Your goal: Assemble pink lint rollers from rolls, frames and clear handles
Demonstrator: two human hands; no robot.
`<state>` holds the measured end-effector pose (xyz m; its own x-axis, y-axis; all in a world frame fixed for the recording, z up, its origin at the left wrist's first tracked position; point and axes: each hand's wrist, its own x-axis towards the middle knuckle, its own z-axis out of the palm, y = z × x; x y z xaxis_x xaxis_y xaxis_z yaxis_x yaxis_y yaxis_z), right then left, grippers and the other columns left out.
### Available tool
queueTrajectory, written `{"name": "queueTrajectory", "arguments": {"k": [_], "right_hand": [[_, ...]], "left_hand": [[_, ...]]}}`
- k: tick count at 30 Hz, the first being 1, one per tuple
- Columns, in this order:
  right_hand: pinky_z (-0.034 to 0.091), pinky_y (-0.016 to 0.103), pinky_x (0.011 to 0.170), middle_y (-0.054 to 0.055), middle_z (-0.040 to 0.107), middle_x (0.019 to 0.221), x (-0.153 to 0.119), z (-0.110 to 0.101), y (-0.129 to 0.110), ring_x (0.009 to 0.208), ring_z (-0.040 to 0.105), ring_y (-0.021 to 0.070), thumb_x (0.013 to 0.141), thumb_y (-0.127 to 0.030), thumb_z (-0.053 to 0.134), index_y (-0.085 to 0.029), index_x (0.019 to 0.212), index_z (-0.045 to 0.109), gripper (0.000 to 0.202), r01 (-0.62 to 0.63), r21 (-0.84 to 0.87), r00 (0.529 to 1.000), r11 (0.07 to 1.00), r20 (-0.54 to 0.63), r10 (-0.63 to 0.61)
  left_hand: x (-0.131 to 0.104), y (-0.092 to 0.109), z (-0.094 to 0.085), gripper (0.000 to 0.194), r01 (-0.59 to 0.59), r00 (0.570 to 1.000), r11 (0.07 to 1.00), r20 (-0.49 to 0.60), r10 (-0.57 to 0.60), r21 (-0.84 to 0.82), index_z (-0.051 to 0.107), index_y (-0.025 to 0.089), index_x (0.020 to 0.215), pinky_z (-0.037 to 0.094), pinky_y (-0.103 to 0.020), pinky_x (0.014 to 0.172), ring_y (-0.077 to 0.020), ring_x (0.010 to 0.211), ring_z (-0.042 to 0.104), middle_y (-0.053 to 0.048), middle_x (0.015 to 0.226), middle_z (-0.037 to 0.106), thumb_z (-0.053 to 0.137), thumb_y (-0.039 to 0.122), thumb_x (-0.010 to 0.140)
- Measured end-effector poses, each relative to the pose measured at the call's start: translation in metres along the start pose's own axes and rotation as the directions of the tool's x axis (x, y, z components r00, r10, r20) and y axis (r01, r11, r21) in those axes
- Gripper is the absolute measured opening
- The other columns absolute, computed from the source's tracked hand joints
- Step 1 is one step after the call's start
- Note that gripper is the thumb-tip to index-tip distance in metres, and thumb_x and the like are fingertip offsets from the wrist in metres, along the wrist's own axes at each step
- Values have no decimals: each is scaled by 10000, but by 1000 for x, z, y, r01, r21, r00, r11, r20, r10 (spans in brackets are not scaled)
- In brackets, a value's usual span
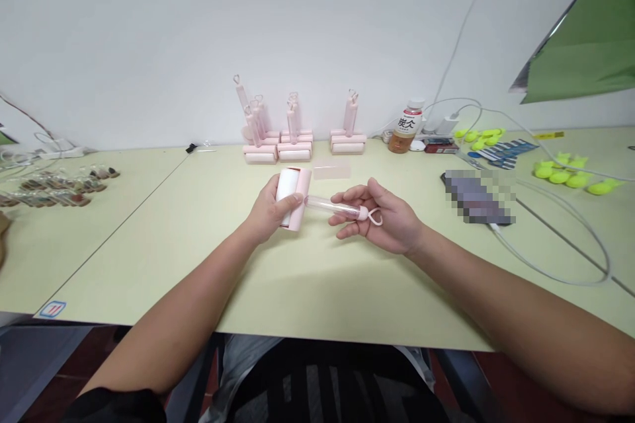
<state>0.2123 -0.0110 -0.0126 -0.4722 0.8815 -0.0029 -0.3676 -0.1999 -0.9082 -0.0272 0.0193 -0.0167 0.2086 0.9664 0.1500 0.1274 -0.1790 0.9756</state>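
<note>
My left hand [269, 211] is wrapped round the head of a pink lint roller [300, 201], its thumb lying across the white roll and pink cover. A clear handle [333, 205] sticks out to the right from that head and ends in a pink cap with a loop. My right hand [380, 215] is around the cap end with its fingers apart; the palm faces the handle, and firm contact is not clear. Just beyond the roller, a flat pale pink piece [332, 172] lies on the table.
Several pink lint rollers [260, 154] stand upright near the wall. Right of them are a drink bottle [405, 127], a phone [476, 198] with a white cable, and yellow-green pieces [559, 176]. Small wrapped items [54, 188] lie at the far left of the table [297, 291].
</note>
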Motion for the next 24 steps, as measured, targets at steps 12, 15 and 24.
{"name": "queueTrajectory", "arguments": {"k": [12,15,24], "right_hand": [[353,245,436,-14,526,622,3,9,0,522,579,156,818,-493,658,-179,557,486,443,20,219,993,976,-121,7],[300,238,417,-23,498,588,4,11,0,469,534,137,805,-492,661,-180,535,427,474,38,225,987,974,-162,-1],[209,234,375,-34,439,524,5,15,2,371,495,130,767,-372,616,-189,486,330,440,65,185,930,981,-369,8]], "left_hand": [[0,-8,9,574,21,1000,999,-16,-20,43,481,168,1223,506,-323,684,-232,864,628,-74,995,659,657,474,771],[-1,-9,10,570,-5,1000,999,-28,6,33,482,174,1235,508,-324,690,-228,864,624,-68,986,648,655,466,777],[-3,-15,19,539,18,997,996,-75,-11,87,480,183,1243,512,-331,706,-225,879,607,-66,1005,638,624,451,798]]}}
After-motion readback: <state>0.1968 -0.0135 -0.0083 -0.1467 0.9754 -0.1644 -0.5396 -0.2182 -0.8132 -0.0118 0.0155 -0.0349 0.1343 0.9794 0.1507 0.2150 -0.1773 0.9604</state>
